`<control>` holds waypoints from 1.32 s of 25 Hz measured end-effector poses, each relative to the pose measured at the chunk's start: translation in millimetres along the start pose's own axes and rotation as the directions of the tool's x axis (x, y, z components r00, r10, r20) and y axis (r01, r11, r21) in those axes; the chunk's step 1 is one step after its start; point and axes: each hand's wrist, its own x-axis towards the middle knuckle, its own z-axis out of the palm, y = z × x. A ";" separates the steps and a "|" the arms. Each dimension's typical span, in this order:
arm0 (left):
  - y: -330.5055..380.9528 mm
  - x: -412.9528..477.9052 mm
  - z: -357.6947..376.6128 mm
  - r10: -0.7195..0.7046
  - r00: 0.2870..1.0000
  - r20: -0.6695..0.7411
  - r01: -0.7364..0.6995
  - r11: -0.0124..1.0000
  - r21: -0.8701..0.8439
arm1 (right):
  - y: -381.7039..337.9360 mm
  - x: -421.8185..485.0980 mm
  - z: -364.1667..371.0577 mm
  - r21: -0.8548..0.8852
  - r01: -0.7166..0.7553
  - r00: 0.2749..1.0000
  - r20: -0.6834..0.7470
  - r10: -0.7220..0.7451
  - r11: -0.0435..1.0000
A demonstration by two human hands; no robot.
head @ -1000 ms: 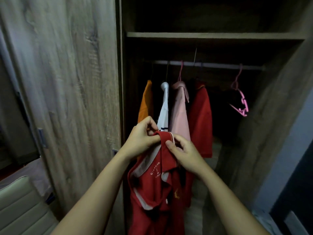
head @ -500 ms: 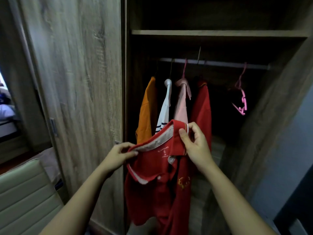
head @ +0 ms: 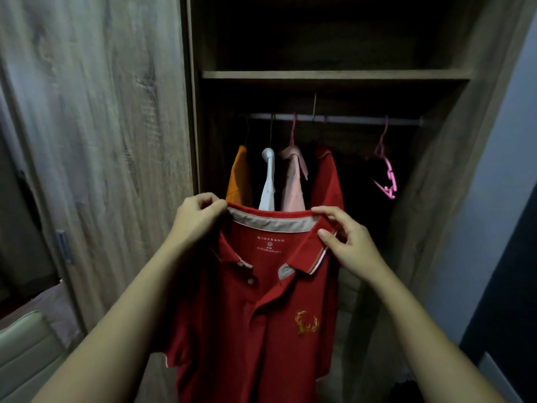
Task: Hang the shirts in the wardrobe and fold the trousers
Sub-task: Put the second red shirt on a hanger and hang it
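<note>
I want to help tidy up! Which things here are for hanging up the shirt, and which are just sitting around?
For the job:
- red shirt, pinched at the collar by the left hand and right hand
- empty pink hanger
- rail

Just around:
- padded seat
- shelf
- wardrobe door

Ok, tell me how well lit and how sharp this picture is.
Head view: dim overall, the wardrobe's inside above the shelf nearly black; the red polo shirt, pinched at the collar by the left hand and right hand, is sharp enough to read its neck label; wide-angle distortion bows the wardrobe door; the empty pink hanger looks soft.
</note>
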 end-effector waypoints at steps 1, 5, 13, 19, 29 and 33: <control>-4.0 -0.3 -0.2 0.000 1.000 0.024 0.000 1.000 0.015 | -0.8 1.1 0.2 -0.073 0.004 1.000 0.019 -0.003 0.997; -19.9 -7.7 2.9 0.051 0.998 -0.048 -0.046 0.994 0.100 | 1.8 -2.7 13.3 -0.284 -0.011 0.989 0.140 0.053 0.959; -17.9 5.4 -3.7 0.141 0.990 -0.006 -0.136 0.964 0.229 | -4.4 15.5 29.6 -0.402 -0.199 0.967 0.066 0.245 0.893; -30.8 17.5 -3.3 0.043 0.962 0.270 -0.069 0.993 0.091 | -3.4 14.4 40.5 -0.432 -0.298 0.928 0.077 0.364 0.851; -43.6 26.6 1.3 0.016 0.975 0.220 0.018 0.988 -0.151 | -22.2 -0.8 35.2 -0.481 -0.152 0.911 0.270 0.311 0.864; -38.0 35.6 12.0 0.038 0.954 0.299 -0.021 0.998 -0.061 | -23.2 6.7 13.3 -0.606 -0.138 0.919 0.215 0.329 0.783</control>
